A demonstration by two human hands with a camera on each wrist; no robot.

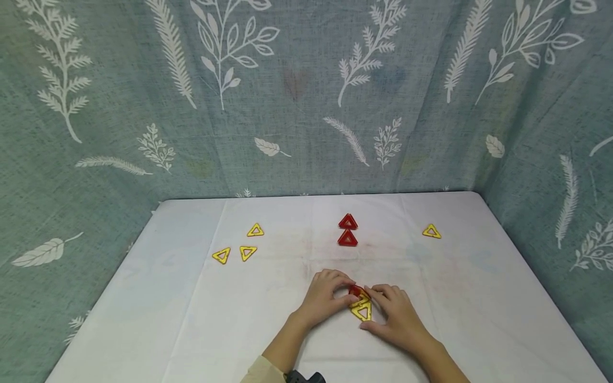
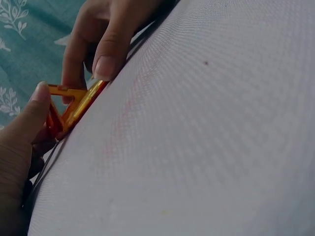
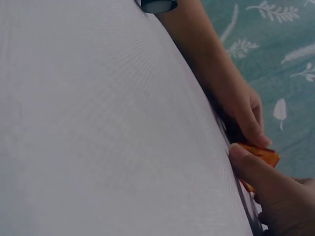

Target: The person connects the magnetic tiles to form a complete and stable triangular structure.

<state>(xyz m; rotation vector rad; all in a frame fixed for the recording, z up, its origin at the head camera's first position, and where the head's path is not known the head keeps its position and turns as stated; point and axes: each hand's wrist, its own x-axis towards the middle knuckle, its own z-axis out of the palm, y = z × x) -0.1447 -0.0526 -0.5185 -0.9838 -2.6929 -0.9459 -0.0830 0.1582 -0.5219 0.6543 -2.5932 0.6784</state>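
Near the front of the white table, both hands are on a small joined cluster of translucent triangular tiles. My left hand (image 1: 324, 299) pinches its upper left side, where a red triangle tile (image 1: 356, 290) meets yellow ones. A yellow triangle tile (image 1: 369, 310) forms the end nearest me. On the other side, my right hand (image 1: 398, 321) curls its thumb and finger about the cluster's edges. In the left wrist view, one yellow tile (image 2: 78, 111) lies along the tabletop while others lean up from it. The fingers hide part of the red tile.
Two red triangles, one (image 1: 348, 227) behind the other (image 1: 347, 243), lie beyond the hands. Farther left are three loose yellow triangles, including one (image 1: 256, 234) at the back. Another yellow triangle (image 1: 432, 235) lies back right. Patterned green cloth (image 1: 297, 143) surrounds the table.
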